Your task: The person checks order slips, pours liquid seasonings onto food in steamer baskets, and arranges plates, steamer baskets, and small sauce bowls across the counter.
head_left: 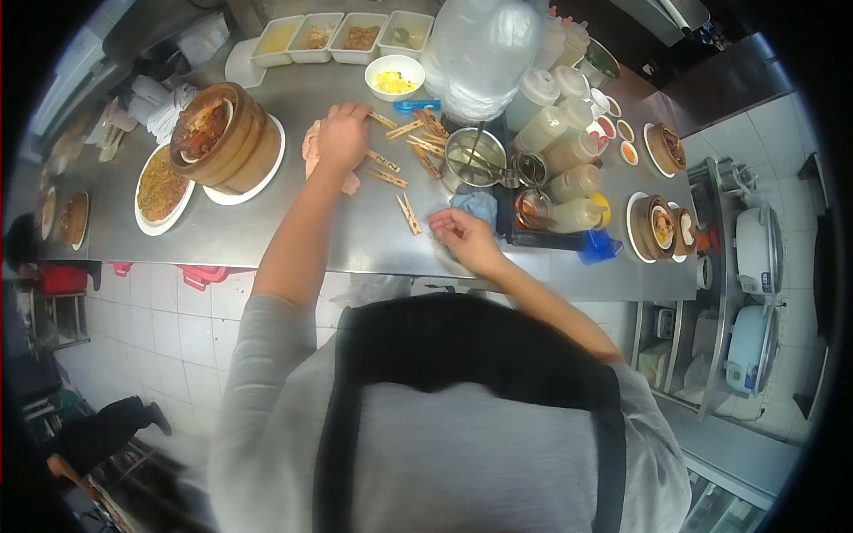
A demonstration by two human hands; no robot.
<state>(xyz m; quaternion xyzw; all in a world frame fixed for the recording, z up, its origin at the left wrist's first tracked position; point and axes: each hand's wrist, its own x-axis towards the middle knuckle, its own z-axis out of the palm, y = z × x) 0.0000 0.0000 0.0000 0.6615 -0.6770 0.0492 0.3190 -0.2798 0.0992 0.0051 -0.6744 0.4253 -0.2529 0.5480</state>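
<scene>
Pink cloth: it lies crumpled on the worktop (378,244), left of the middle between near and far edges; the pink cloth (311,147) is partly under the left hand.
Left hand: the left hand (343,138) reaches across from the near edge and rests over the cloth, perhaps to press or gather it. Its fingers bend downward, tips hidden, so I cannot tell whether they grip.
Right hand: the right hand (466,242) is just inside the near edge, fingers curled loosely with tips close together; whether something thin is pinched there I cannot tell.
Wooden pegs: the wooden pegs (428,138) lie loose between the cloth and the steel pot (453,173), likely to be within easy reach of both hands. A single peg (408,215) lies apart, nearer the near edge and just beside the right hand.
Blue cloth: the blue cloth (476,206) lies bunched beside the pot, just beyond the right hand, probably kept close for wiping.
Squeeze bottles: the squeeze bottles (576,183) stand together toward the right end, probably grouped for quick choice.
White tubs: the white tubs (309,57) line the far edge, seemingly keeping ingredients off the working space.
Wooden bucket: toward the left end, the wooden bucket (235,147) stands on a white plate (280,153), perhaps to catch spills.
</scene>
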